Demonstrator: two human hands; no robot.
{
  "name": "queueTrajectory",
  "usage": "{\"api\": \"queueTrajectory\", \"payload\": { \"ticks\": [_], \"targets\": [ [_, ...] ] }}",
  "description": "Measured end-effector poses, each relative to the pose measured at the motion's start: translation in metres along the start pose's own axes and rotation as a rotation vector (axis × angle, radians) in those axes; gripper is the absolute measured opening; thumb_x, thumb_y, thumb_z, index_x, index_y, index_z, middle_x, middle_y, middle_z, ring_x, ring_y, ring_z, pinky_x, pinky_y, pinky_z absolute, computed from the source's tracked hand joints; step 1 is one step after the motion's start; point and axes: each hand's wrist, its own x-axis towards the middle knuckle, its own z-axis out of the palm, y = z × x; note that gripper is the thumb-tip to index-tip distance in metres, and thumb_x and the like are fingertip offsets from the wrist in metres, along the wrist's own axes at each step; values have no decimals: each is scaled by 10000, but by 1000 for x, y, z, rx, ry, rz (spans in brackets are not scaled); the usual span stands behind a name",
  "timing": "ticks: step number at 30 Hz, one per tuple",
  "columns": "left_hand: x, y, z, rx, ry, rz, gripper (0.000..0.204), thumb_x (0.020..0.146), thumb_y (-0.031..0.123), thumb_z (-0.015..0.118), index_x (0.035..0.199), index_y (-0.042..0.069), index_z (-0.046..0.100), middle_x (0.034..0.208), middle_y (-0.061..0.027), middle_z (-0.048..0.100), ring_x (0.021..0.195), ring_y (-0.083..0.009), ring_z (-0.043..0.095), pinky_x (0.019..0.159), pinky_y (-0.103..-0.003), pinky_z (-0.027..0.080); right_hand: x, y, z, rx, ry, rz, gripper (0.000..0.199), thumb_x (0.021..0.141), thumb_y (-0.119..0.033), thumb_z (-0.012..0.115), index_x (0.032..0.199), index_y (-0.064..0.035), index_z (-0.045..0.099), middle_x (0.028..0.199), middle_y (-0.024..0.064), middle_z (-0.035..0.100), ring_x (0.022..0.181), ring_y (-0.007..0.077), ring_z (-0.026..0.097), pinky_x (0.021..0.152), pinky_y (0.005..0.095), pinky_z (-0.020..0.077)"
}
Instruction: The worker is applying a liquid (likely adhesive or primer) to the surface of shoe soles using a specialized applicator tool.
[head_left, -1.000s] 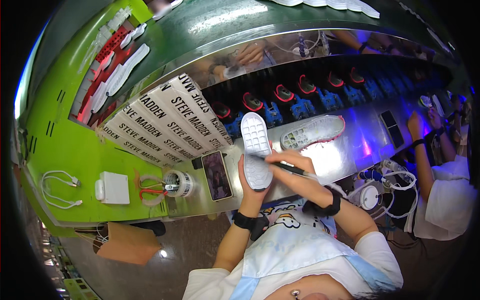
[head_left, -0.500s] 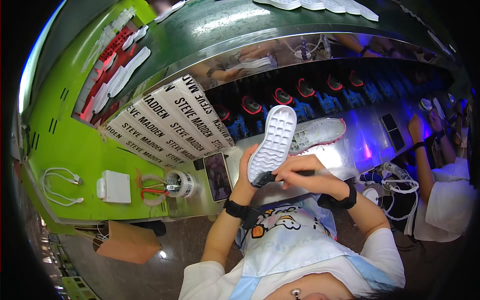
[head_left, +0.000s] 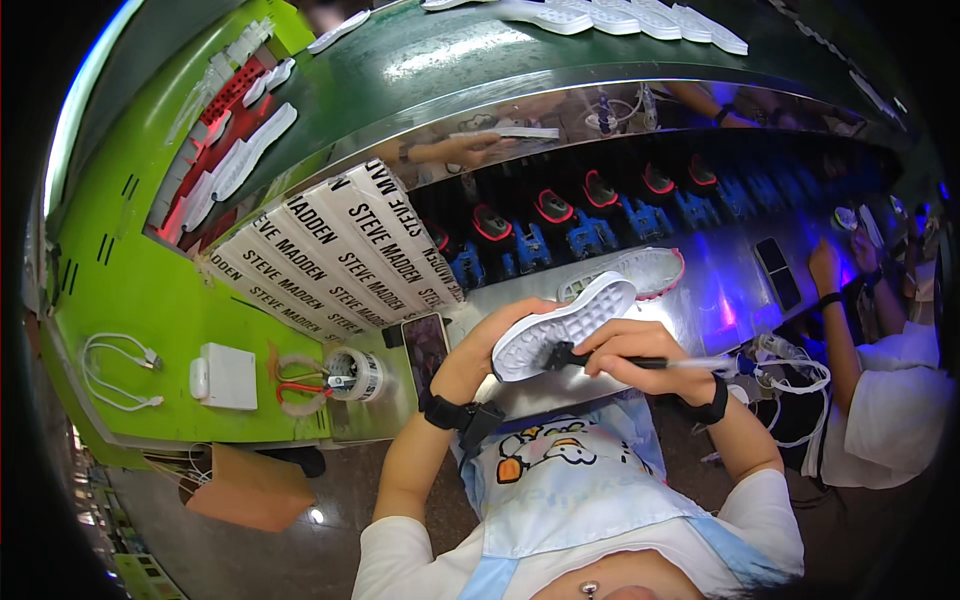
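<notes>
My left hand (head_left: 480,345) is closed around the heel end of a white shoe sole (head_left: 597,305), tilted so that its ridged, hollowed inner face shows. The fingers of my right hand (head_left: 645,358) grip a brush (head_left: 562,356) with dark bristles and a long handle. Its bristles touch the inside of the sole near the lower edge. Just beyond the sole, a greyish-white shoe upper (head_left: 655,268) with a red edge lies on the metal bench (head_left: 540,400), partly hidden by the sole.
Left of my hands are a phone (head_left: 427,345), a white cup-like holder (head_left: 360,375) with red-handled scissors (head_left: 300,388), and a printed box (head_left: 340,250). Ahead runs a rack with blue holders (head_left: 590,235); white soles (head_left: 630,18) lie on the green belt. A co-worker's arm (head_left: 840,340) is at right.
The sole has tipped from nearly upright to a slant toward the right and sits lower. The brush has moved from the sole's lower end to farther along its inside.
</notes>
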Motion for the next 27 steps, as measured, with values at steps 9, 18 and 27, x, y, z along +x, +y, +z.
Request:
{"api": "queueTrajectory", "payload": {
  "ticks": [9,18,27],
  "targets": [
    [-32,5,17,205,-8,384,444,918,267,528,1232,-46,558,1074,-109,660,889,-161,658,748,-252,521,3,-15,-17,-90,362,34,164,899,-28,519,874,71,647,926,172,671,735,193,667,689,283,526],
    [-76,179,-24,-411,-360,954,407,959,162,437,1285,-82,434,1289,-221,505,1054,-291,568,875,-342,529,-3,-3,-1,454,642,-86,311,967,-213,450,872,38,608,1003,209,628,659,233,622,603,326,520],
    [107,295,68,2124,598,1264,494,839,180,504,1297,-4,478,1414,-235,375,1298,-383,372,1031,-539,341,-6,4,31,537,766,24,277,826,75,568,1089,-11,572,1263,185,496,883,173,602,742,294,514]
  ]
}}
